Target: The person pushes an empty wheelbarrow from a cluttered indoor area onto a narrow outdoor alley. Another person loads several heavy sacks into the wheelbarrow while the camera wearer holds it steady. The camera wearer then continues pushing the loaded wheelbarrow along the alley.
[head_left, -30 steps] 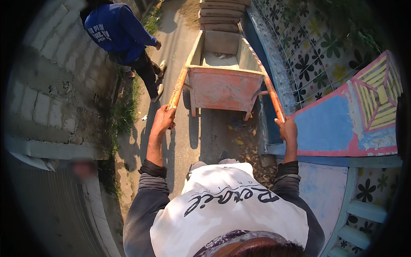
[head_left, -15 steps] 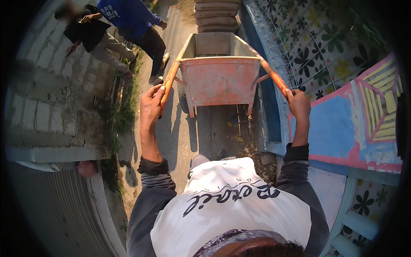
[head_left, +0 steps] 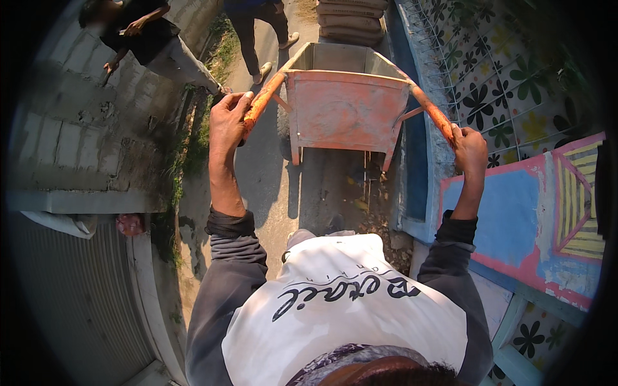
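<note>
A worn orange metal wheelbarrow [head_left: 347, 110] stands in front of me, with two bar handles reaching back toward my body. My left hand [head_left: 228, 122] is closed around the end of its left handle [head_left: 265, 98]. Around the right handle [head_left: 430, 110], my right hand [head_left: 470, 149] is closed in the same way. Both arms stretch forward. The back wall of the tray faces me, and what shows of its inside is bare grey metal. Two legs at the rear reach down toward the pavement; contact with the ground is hard to judge.
Stacked brown sacks [head_left: 351, 20] lie just beyond the wheelbarrow. Two people stand or walk ahead at left, one in dark trousers [head_left: 254, 32], one in a black shirt [head_left: 138, 35]. A block wall [head_left: 71, 141] borders the left; a painted blue and pink wall [head_left: 496, 212] borders the right.
The wheelbarrow and both hands have shifted slightly right and up in view. The person in blue has moved farther ahead, toward the top edge. Both hands keep their grip.
</note>
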{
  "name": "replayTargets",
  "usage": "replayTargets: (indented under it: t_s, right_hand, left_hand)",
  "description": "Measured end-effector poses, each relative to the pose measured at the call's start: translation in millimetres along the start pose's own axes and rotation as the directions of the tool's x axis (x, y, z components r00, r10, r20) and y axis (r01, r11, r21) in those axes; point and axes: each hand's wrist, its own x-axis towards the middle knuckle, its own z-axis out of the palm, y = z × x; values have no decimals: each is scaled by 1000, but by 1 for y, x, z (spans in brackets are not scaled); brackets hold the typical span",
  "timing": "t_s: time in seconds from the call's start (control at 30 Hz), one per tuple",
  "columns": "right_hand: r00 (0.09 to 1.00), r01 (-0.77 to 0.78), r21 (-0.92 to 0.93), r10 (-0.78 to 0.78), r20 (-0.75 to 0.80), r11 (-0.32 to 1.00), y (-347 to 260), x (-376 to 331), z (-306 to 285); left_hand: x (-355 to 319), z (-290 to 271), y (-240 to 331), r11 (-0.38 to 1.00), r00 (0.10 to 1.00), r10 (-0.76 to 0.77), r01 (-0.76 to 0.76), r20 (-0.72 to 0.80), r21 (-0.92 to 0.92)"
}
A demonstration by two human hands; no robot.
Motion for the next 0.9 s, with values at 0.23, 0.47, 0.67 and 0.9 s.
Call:
replayTargets:
  t_s: [0.23, 0.47, 0.67, 0.9]
  right_hand:
    - [999, 36, 20, -37, 30, 999, 3, 25, 10]
    - [979, 200, 66, -202, 19, 977, 25, 29, 24]
    - [975, 212, 90, -217, 53, 973, 11, 53, 41]
    - [992, 111, 53, -114, 59, 992, -38, 16, 28]
  left_hand:
    - [2, -11, 22, 997, 998, -28, 31, -51, 68]
    - [4, -32, 3, 976, 992, 46, -19, -119, 216]
    - [17, -49, -2, 972, 986, -2, 41, -167, 230]
    - [40, -62, -13, 929, 986, 129, -84, -103, 361]
